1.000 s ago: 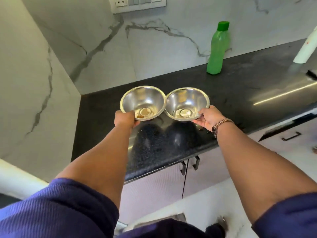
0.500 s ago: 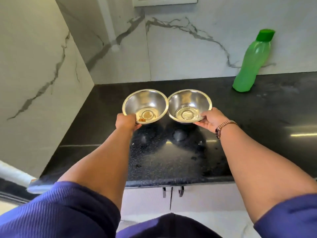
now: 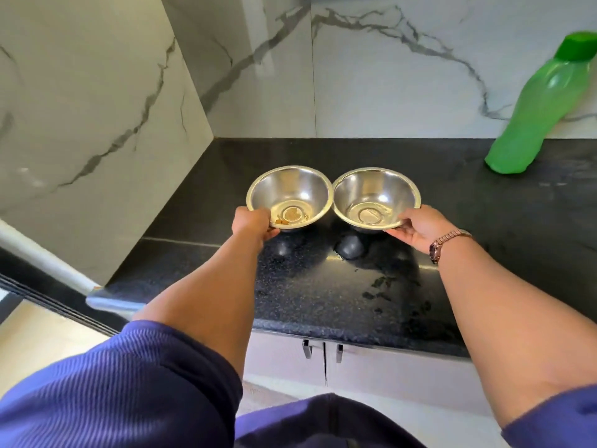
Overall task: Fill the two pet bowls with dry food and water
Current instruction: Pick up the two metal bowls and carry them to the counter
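Observation:
Two steel pet bowls hang side by side just above the black countertop (image 3: 323, 286), their rims touching. My left hand (image 3: 253, 223) grips the near rim of the left bowl (image 3: 290, 192), which holds a few brown crumbs of dry food at its bottom. My right hand (image 3: 420, 226), with a watch on the wrist, pinches the near rim of the right bowl (image 3: 376, 195), which looks bare inside. A green plastic bottle (image 3: 542, 108) with a green cap stands at the back right against the wall.
White marble walls close the counter at the left and the back, forming a corner behind the bowls. Small wet spots (image 3: 384, 286) lie on the counter near its front edge. Cabinet doors with two handles (image 3: 323, 350) sit below the counter.
Both hands have carried the bowls forward and lower, over the counter's left corner. The view has swung left, so the green bottle now sits at the far right.

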